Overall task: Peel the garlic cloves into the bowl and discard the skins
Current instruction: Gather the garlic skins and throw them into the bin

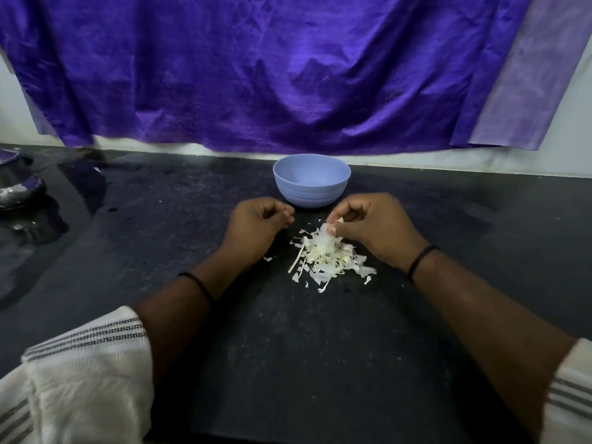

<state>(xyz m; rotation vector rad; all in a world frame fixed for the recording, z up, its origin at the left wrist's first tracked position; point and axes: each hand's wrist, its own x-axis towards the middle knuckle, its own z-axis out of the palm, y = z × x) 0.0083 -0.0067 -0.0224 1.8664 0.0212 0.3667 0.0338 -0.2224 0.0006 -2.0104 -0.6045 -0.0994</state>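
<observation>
Head view. A pale blue bowl (311, 181) is set on the dark countertop (320, 347), near the wall, below a hanging purple cloth (256, 75); its contents cannot be made out. A heap of garlic skins (326, 257) is seen just in front of the bowl, between the two hands. A white piece of skin (327, 228) is pinched between thumb and curled fingers of the right hand (374, 229), directly above the heap; the left hand (256, 229) is rested beside the heap, fingers loosely curled with the tips drawn together; whether anything is held there cannot be told. Dark bands are worn on both wrists; striped white sleeves (89, 373) are visible at the lower edge.
</observation>
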